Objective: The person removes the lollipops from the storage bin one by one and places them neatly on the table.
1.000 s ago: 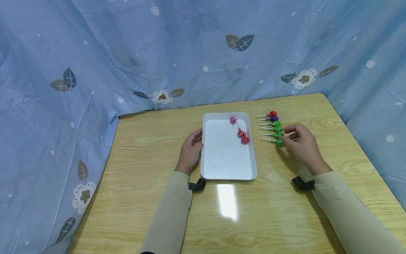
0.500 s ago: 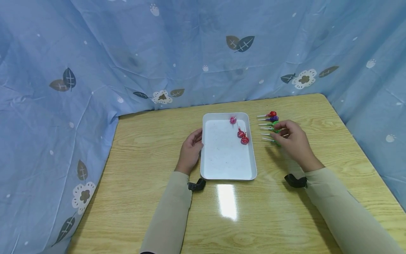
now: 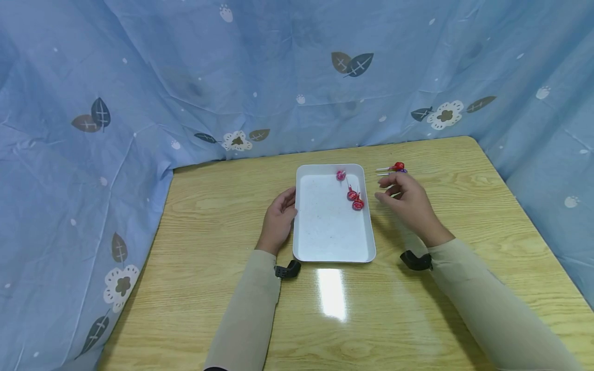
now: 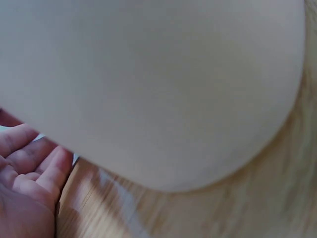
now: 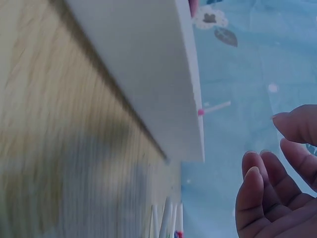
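Note:
A white rectangular tray (image 3: 334, 232) lies on the table with a few wrapped lollipops (image 3: 358, 204) at its right side, pink and red. At the tray's left wall rests my left hand (image 3: 277, 219), its fingertips right against the outside. In the left wrist view, the fingers (image 4: 29, 158) of that hand are loosely bent beside the tray. My right hand (image 3: 410, 206) hovers right of the tray, over the row of lollipops, with thumb and fingers apart and nothing between them. A red lollipop (image 3: 397, 166) and part of a purple one (image 3: 402, 171) show beyond it; the hand hides the green ones.
The wooden table (image 3: 209, 221) reaches back to a blue patterned curtain (image 3: 260, 93). In the right wrist view, several white lollipop sticks (image 5: 165, 218) show at the bottom, near the tray's outer wall. Each wrist wears a black camera (image 3: 416, 260).
My right hand has moved left from the candy ends of the lollipops toward the tray, now covering the green ones. My left hand and the tray have stayed in place.

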Action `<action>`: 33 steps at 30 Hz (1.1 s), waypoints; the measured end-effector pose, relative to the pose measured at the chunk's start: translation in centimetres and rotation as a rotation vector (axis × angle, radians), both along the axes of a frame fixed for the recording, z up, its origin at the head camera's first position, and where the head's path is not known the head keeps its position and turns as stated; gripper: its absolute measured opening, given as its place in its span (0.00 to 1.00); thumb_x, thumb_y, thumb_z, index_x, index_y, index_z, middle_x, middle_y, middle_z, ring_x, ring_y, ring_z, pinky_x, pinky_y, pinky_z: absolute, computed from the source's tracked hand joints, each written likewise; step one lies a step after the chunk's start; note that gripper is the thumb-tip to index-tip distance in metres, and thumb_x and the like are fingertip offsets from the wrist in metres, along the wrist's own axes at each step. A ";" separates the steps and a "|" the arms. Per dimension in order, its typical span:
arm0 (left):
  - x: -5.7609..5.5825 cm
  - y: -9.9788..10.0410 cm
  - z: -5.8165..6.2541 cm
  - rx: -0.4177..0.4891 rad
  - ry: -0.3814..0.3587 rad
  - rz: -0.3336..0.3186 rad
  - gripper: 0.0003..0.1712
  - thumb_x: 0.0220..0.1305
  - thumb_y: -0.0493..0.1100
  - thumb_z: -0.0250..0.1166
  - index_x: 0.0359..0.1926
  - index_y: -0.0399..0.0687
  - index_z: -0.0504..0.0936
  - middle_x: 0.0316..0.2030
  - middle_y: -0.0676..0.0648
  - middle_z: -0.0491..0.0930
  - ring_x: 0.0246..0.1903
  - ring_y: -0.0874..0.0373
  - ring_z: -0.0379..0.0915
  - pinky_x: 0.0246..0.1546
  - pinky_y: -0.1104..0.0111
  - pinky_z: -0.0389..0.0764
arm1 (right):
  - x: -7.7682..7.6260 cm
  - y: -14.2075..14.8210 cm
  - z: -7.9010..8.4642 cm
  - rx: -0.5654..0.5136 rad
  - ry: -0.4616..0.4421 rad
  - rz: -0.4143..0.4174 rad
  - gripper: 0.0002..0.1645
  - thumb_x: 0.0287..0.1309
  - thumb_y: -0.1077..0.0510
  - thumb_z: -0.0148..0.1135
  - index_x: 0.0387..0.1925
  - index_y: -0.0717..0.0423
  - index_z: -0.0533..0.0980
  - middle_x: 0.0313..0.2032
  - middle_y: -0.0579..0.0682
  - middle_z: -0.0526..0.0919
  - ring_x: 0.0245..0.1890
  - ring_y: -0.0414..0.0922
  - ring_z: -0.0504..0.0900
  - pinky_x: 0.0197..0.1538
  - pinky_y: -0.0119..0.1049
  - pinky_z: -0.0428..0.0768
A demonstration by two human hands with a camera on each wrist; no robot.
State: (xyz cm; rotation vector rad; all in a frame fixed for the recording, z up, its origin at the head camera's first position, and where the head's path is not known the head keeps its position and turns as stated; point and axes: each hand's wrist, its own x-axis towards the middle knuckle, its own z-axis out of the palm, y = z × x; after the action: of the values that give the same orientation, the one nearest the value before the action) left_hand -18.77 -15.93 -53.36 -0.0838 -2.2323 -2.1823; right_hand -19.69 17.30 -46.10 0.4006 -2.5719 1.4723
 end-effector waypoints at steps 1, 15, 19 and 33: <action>0.0 0.0 0.0 -0.002 -0.002 0.001 0.32 0.76 0.31 0.55 0.79 0.38 0.72 0.71 0.43 0.77 0.68 0.54 0.74 0.70 0.62 0.75 | -0.1 -0.3 0.0 -0.007 -0.004 0.006 0.16 0.70 0.66 0.72 0.55 0.68 0.80 0.51 0.60 0.84 0.42 0.49 0.81 0.45 0.26 0.80; 0.0 0.0 -0.1 0.005 0.001 0.002 0.32 0.75 0.31 0.54 0.78 0.39 0.72 0.71 0.43 0.76 0.69 0.53 0.74 0.69 0.62 0.75 | -0.8 -3.1 -0.2 -0.007 -0.065 0.037 0.17 0.70 0.64 0.71 0.56 0.67 0.80 0.52 0.60 0.83 0.44 0.52 0.82 0.46 0.31 0.82; 0.0 0.0 -0.1 0.007 0.003 0.000 0.32 0.75 0.31 0.54 0.79 0.39 0.72 0.71 0.42 0.76 0.69 0.52 0.74 0.69 0.60 0.76 | -1.3 -3.8 0.2 0.003 -0.078 0.049 0.18 0.70 0.63 0.72 0.57 0.65 0.80 0.53 0.61 0.83 0.45 0.52 0.82 0.47 0.37 0.83; -0.1 0.1 -0.3 -0.008 -0.001 0.007 0.31 0.75 0.31 0.56 0.78 0.40 0.73 0.70 0.45 0.78 0.68 0.54 0.75 0.69 0.62 0.76 | -2.7 -6.7 2.1 -0.061 -0.152 0.070 0.25 0.71 0.60 0.72 0.64 0.64 0.75 0.55 0.63 0.82 0.48 0.53 0.83 0.45 0.42 0.86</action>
State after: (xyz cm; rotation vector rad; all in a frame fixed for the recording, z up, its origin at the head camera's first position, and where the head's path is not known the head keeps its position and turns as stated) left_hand -18.84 -15.82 -53.63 -0.0752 -2.2387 -2.1699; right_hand -22.41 10.64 -44.04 0.3878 -2.6452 1.6611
